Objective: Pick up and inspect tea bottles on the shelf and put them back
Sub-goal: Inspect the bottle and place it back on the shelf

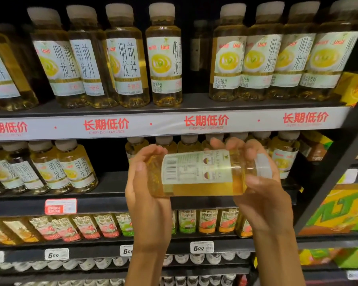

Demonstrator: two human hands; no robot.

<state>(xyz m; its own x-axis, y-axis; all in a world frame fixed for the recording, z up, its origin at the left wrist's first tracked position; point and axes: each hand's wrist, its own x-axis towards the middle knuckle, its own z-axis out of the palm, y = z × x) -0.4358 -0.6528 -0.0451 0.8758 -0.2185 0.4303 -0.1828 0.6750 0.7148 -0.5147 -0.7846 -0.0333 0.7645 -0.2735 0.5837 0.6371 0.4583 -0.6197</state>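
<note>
Mid-task, inspection stage. One tea bottle (203, 173) off the shelf and held sideways in front of the middle shelf (112, 205), back label with barcode and printed panel turned up toward the camera, white cap pointing right, base pointing left. Pick-up evidently done for this bottle; reading of the label apparently under way; return to the shelf not yet done. Likely home spot: the dark gap in the middle-shelf row (112, 155), just left of the held bottle, between the group of standing bottles on the left (77, 168) and those behind the hands; a second gap in the top-shelf row (198, 58) also possible, cannot tell which. Rest of the same tea standing upright on top and middle shelves, seemingly untouched; how many already checked, cannot tell. Left hand (147, 195) cupped round the base end, palm under and behind, fingers (151, 150) curled over the top edge of the bottle. Right hand (262, 195) wrapped round the neck and cap end, fingers (236, 143) hooked over the far side, thumb lying along the near side by the cap. Both sets of fingers closed on the bottle, body and label bare between them. Bottle clear of the shelf edge, touching nothing but the hands.
</note>
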